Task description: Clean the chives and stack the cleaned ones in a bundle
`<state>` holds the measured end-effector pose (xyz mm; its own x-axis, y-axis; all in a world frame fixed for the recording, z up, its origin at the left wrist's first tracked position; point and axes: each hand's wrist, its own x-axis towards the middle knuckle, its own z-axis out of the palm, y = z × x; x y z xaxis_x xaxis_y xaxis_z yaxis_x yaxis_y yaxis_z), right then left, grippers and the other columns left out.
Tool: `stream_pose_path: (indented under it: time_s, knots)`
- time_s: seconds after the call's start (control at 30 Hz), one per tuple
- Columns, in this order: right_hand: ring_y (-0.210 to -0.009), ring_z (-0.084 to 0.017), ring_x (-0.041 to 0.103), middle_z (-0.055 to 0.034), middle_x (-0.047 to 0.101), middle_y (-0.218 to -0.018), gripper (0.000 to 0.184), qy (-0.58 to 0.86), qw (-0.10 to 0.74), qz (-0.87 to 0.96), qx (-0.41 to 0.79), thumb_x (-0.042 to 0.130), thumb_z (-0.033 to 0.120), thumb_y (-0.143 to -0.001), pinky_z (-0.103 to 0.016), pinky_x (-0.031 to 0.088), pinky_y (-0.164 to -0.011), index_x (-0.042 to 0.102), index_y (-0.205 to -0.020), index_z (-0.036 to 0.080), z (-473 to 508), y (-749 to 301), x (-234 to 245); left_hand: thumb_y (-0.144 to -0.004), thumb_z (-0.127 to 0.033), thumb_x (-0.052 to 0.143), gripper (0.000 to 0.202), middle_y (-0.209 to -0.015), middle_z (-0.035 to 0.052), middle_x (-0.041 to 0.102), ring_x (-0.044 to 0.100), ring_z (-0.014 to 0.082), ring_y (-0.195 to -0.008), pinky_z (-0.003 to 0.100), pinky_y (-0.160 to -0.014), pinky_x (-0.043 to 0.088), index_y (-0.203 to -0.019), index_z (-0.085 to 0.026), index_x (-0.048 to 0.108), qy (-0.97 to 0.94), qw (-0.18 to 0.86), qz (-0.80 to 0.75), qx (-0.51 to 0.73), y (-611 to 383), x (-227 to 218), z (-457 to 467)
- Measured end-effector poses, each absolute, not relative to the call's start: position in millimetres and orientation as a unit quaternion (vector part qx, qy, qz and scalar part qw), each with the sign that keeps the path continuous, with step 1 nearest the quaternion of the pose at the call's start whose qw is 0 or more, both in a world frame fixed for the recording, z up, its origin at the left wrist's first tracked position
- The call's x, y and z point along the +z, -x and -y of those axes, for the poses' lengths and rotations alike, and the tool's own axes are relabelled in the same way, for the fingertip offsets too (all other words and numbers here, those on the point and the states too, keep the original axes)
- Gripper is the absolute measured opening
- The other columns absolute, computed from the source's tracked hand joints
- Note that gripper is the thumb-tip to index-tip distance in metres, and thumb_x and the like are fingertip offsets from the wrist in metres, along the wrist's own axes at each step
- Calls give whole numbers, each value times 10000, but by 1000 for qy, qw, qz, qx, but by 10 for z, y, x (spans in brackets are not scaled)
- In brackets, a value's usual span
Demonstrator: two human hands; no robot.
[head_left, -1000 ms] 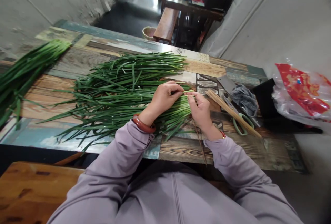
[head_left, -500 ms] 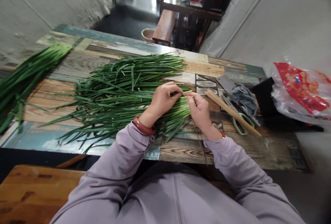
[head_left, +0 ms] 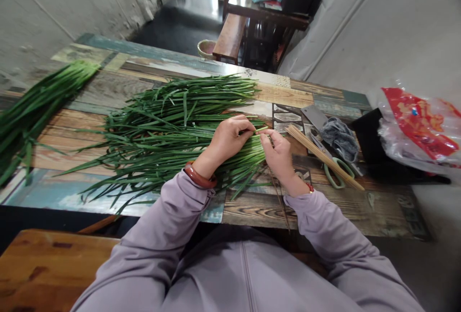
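Long green garlic chives [head_left: 154,146] lie spread across the table, their pale stem ends pointing right. Over those stem ends, my left hand [head_left: 228,139] pinches a chive stalk between thumb and fingertips. My right hand [head_left: 280,156] faces it, thumb and index finger closed on the pale end of the same stalk. The two sets of fingertips nearly meet. Thin brown strands [head_left: 282,201] run from beneath my right hand past the table's front edge; whether that hand touches them is hidden.
Another chive bundle [head_left: 46,101] lies at the far left. Right of my hands are wooden sticks [head_left: 324,157], green-handled scissors [head_left: 334,177], a grey cloth [head_left: 339,138] and a flat metal blade [head_left: 314,116]. A red-and-clear plastic bag [head_left: 425,125] sits at the right end. Walls flank the table [head_left: 252,209].
Both hands stay almost in place, still pinching at the stem ends. The fingertips and the stalk between them have shifted only very slightly.
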<state>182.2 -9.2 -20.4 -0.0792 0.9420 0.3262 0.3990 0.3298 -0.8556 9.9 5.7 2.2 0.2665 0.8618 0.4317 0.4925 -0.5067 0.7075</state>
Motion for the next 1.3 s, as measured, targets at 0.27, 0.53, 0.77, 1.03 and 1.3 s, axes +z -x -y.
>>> stream_pose_path:
  time_s: [0.27,0.53,0.77,1.03,1.3]
  knots:
    - [-864,-180,642,-54,711,-993,238,501,478,653,307,535,385,-906,-317,492,-832,625,-1026,201,84,-1816,-269,-875,-126,561,183,-822,46,677,628,173,-808,276,-742,462,-810,-185,722,-798,183,-440,369,-119,55,-26]
    - [-672,-142,545,1,626,-807,291,484,474,665,314,456,450,-972,-277,441,-660,597,-1047,206,81,-1819,-208,-925,-177,517,229,-878,65,709,653,173,-824,276,-756,475,-924,-163,745,-769,198,-475,379,-53,67,-7]
    - [-760,-164,585,-37,684,-906,323,488,474,686,258,389,447,-1008,-292,465,-718,617,-998,218,98,-1806,-164,-896,-162,536,213,-779,44,683,621,154,-724,259,-680,441,-802,-164,727,-791,188,-477,333,-85,112,34]
    - [-819,-186,621,-46,690,-891,370,479,497,670,272,382,500,-999,-299,472,-759,623,-953,223,-15,-1765,-297,-909,-204,537,231,-951,75,732,657,182,-849,296,-794,500,-982,-171,753,-744,131,-547,360,112,-15,-203]
    - [-788,-185,630,-54,704,-892,363,475,497,669,283,389,487,-987,-300,478,-763,621,-949,211,-30,-1778,-310,-898,-181,555,275,-1082,116,736,634,240,-980,374,-920,472,-1087,-161,755,-783,80,-581,208,46,-53,-507]
